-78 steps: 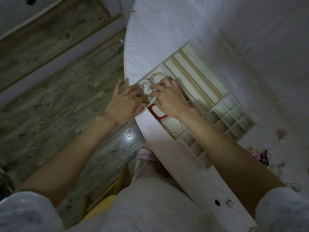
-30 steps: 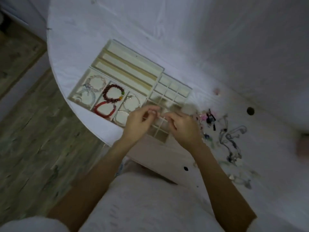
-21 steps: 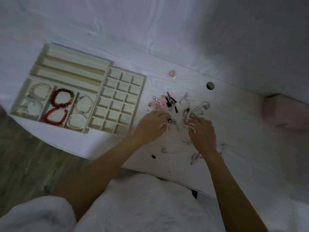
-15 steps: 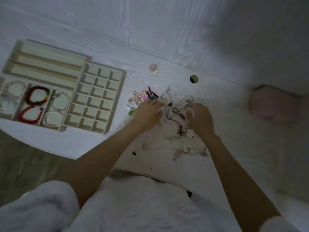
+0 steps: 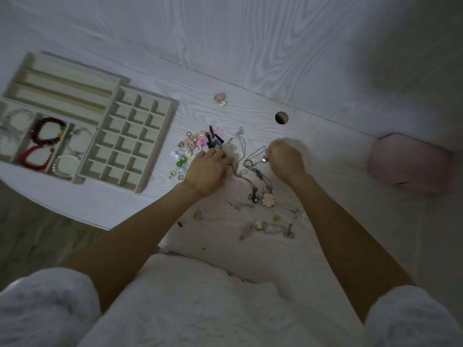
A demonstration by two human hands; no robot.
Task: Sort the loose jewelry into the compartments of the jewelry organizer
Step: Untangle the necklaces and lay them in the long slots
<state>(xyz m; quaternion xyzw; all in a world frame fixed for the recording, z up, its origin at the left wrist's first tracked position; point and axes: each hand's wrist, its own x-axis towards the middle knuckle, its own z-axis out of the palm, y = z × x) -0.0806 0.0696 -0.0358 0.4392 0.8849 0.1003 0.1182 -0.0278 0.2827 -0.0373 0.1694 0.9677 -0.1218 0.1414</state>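
Tangled necklaces [image 5: 253, 169]: heaped on the worktop [image 5: 250, 71], right of the organizer [image 5: 140, 189]. Right hand [image 5: 285, 159] is pinched on a chain; left hand [image 5: 208, 170] is pressed on the heap, grip cannot be told. Risk: knots tightened, neighbouring charms [image 5: 198, 144] dragged off if lifted.

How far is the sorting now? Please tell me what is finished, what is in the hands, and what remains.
Done: several bracelets lie in the organizer. In hand: the right hand pinches a thin chain; the left hand rests on the jewelry pile. Left: the small square compartments and long slots look empty, and necklaces and charms lie loose on the table.
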